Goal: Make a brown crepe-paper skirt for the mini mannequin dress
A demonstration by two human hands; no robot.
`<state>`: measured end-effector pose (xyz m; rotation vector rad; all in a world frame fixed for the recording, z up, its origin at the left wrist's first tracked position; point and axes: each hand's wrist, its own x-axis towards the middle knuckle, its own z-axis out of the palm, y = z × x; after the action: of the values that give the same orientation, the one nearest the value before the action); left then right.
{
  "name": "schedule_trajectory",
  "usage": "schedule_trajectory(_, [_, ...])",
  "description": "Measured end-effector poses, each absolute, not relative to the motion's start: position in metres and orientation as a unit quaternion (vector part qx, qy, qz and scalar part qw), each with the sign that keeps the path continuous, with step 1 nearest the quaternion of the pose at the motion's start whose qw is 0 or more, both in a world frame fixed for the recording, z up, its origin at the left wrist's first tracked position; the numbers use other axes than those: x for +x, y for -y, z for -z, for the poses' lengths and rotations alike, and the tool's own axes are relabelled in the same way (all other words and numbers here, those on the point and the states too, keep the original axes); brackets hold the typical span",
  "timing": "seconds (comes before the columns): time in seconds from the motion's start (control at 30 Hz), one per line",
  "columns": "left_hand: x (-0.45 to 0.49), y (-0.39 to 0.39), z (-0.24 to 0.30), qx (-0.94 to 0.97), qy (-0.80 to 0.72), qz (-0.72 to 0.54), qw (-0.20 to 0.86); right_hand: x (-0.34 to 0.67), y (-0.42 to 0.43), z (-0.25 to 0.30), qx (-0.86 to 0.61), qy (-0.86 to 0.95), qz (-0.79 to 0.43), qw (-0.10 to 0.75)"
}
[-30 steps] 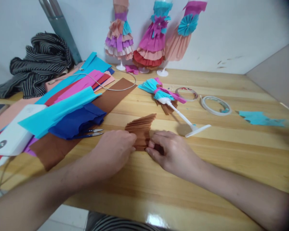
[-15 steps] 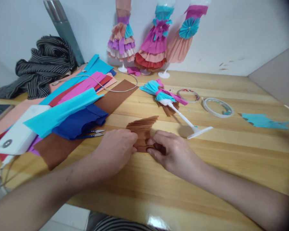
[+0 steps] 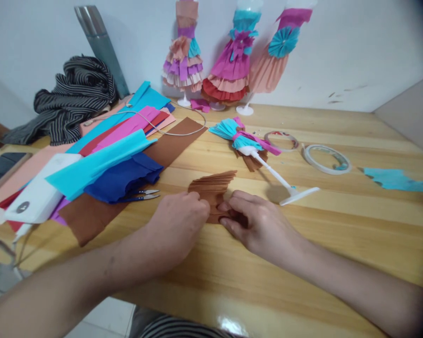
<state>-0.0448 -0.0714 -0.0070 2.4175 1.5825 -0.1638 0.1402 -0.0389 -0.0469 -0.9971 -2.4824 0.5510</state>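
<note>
While both forearms reach in over the table [image 3: 239,277], the left hand [image 3: 179,223] lies knuckles up with fingers curled under, its grip closed on the left side of a pleated brown paper [image 3: 213,185] and seemingly pinching it, though the fingertips are mostly hidden. Facing it, the right hand [image 3: 259,223] is turned on its side, thumb below fingers, its grip pinching the paper's lower right edge. That paper rests on the table between the hands, its far end ridged with narrow folds. Near the left hand lie slim metal snips [image 3: 148,192] and a crumpled dark-blue sheet [image 3: 123,178]; beyond the right, a smooth white stand [image 3: 273,176] lies on its side, dressed in turquoise frills [image 3: 223,129]. At the back, a steel-topped flask [image 3: 109,65] stands behind striped cloth [image 3: 81,101].
</note>
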Motion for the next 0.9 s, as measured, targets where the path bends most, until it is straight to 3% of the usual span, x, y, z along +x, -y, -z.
schedule_trajectory(0.37, [-0.048, 0.068, 0.012, 0.822, -0.552, 0.025, 0.139, 0.139, 0.036, 0.047, -0.387, 0.883, -0.206, 0.168])
schedule_trajectory(0.9, [-0.055, 0.069, 0.021, 0.849, -0.514, -0.023, 0.117, 0.143, 0.04, 0.053, -0.321, 0.907, -0.155, 0.226])
